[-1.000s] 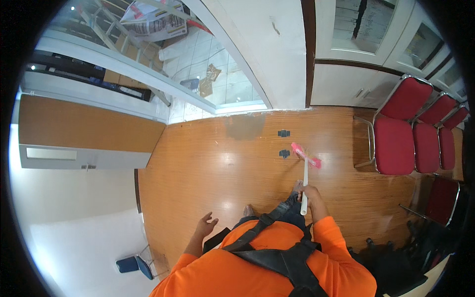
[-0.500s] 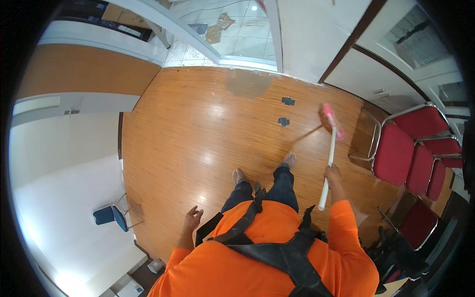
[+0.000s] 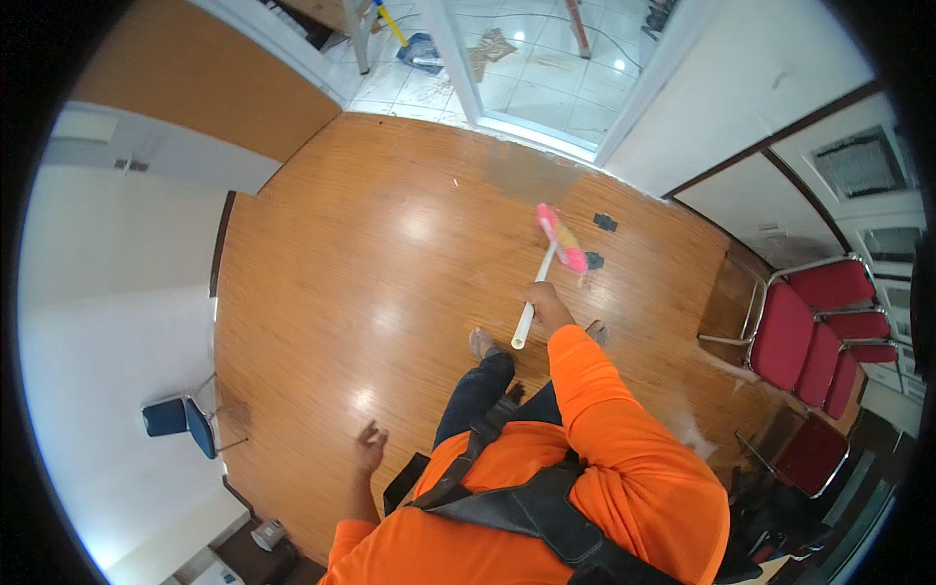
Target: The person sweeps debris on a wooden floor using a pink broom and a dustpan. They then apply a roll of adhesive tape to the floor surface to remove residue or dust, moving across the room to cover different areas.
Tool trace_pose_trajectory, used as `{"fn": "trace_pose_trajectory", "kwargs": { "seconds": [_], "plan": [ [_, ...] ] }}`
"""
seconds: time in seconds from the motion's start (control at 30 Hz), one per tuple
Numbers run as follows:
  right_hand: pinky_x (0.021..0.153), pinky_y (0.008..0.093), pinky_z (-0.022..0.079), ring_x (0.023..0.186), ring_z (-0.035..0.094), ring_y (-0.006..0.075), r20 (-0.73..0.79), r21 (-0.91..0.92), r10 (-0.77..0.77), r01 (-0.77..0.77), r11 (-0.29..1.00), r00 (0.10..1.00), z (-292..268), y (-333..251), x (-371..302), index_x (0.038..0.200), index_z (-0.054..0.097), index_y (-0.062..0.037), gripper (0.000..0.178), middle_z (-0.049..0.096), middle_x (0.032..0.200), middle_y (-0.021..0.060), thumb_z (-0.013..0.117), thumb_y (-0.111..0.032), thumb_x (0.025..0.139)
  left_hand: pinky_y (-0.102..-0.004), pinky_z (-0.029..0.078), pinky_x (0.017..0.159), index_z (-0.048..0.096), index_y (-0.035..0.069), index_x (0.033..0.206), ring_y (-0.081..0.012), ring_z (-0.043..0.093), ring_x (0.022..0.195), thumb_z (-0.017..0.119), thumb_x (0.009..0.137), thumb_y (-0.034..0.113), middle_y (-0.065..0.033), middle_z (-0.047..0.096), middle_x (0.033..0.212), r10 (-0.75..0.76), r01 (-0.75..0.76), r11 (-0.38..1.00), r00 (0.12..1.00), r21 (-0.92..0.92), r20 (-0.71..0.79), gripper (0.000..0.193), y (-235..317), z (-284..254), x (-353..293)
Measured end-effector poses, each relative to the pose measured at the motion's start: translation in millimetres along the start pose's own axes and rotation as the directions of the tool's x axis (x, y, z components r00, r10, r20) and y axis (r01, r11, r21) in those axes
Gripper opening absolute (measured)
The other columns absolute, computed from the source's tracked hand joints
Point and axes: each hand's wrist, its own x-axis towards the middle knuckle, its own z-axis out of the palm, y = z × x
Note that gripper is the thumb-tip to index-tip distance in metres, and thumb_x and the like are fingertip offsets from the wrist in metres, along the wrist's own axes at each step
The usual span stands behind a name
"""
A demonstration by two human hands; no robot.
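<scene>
A broom (image 3: 563,240) with a white tube handle and a pink and yellow head is gripped in my right hand (image 3: 548,301). My fingers wrap around the handle near its open end, in front of my body. The broom's head is by the dark tape patches on the wooden floor (image 3: 331,244); whether its bristles touch the boards I cannot tell. Down at my left side, my left hand (image 3: 370,449) hangs empty with its fingers apart.
Red chairs (image 3: 780,336) line the right side, and a blue chair (image 3: 180,419) stands by the left wall. Ahead, a white-framed doorway (image 3: 536,134) opens onto white tiles, where a blue dustpan (image 3: 421,54) lies. Dark tape (image 3: 605,222) marks the floor.
My right hand has swung leftward with the broom, bringing its head left across the floor and its handle in front of my body. The view has turned a little to the right.
</scene>
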Motion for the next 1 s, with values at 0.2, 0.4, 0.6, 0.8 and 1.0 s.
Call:
{"fn": "trace_pose_trajectory", "kwargs": {
  "seconds": [0.2, 0.4, 0.6, 0.8, 1.0],
  "plan": [
    [0.04, 0.0358, 0.044, 0.045, 0.056, 0.0198, -0.143, -0.103, -0.007, -0.008, 0.995, 0.99, -15.2, -5.3, -79.1, 0.074, 0.064, 0.0016, 0.021, 0.06, 0.059, 0.0093, 0.068, -0.019, 0.074, -0.026, 0.047, 0.057, 0.037, 0.007, 0.136, -0.0114, 0.053, 0.076, 0.062, 0.086, 0.029, -0.0041, 0.055, 0.095, -0.139, 0.047, 0.891, 0.975, -0.451, -0.174, 0.061, -24.3, -80.6, 11.7],
    [0.056, 0.038, 0.052, 0.063, 0.065, 0.0264, -0.39, -0.545, 0.004, -0.235, 0.805, 0.921, -82.4, 54.6, -187.7, 0.081, 0.063, 0.0082, 0.029, 0.064, 0.071, 0.0187, 0.064, -0.02, 0.075, -0.0281, 0.048, 0.057, 0.034, 0.007, 0.138, -0.0137, 0.054, 0.075, 0.062, 0.086, 0.029, -0.0054, 0.055, 0.097, -0.347, 0.273, 0.802, 0.937, -0.531, -0.041, 0.063, -114.1, -57.9, 4.2],
    [0.061, 0.0413, 0.053, 0.078, 0.065, 0.0296, -0.53, -0.71, -0.091, -0.382, 0.591, 0.843, -126.6, 29.1, -209.3, 0.101, 0.059, 0.0056, 0.034, 0.064, 0.084, 0.0212, 0.059, -0.019, 0.079, -0.029, 0.049, 0.056, 0.036, 0.005, 0.137, -0.0171, 0.058, 0.081, 0.063, 0.085, 0.029, -0.01, 0.058, 0.106, -0.208, 0.266, 0.854, 0.962, -0.446, 0.175, 0.063, -157.6, -21.8, 25.0],
    [0.042, 0.039, 0.042, 0.049, 0.052, 0.023, -0.429, 0.316, 0.328, -0.2, 0.928, 0.842, -166.4, 35.4, -104.2, 0.091, 0.054, -0.002, 0.016, 0.054, 0.062, 0.0086, 0.052, -0.015, 0.082, -0.0311, 0.049, 0.058, 0.039, 0.002, 0.135, -0.0181, 0.058, 0.083, 0.064, 0.084, 0.03, -0.0109, 0.059, 0.107, -0.244, 0.231, 0.907, 0.97, -0.353, 0.009, 0.064, -103.3, -87.3, 50.4],
    [0.04, 0.0386, 0.041, 0.047, 0.053, 0.0232, -0.521, 0.238, 0.333, -0.24, 0.941, 0.786, -128.2, -51.3, -3.4, 0.089, 0.054, -0.0005, 0.015, 0.053, 0.059, 0.01, 0.046, -0.008, 0.08, -0.032, 0.05, 0.063, 0.037, 0.002, 0.136, -0.02, 0.058, 0.088, 0.062, 0.085, 0.032, -0.0112, 0.059, 0.11, -0.265, 0.252, 0.943, 0.964, -0.217, -0.03, 0.063, -19.3, -194.2, 117.1]
  ]
}}
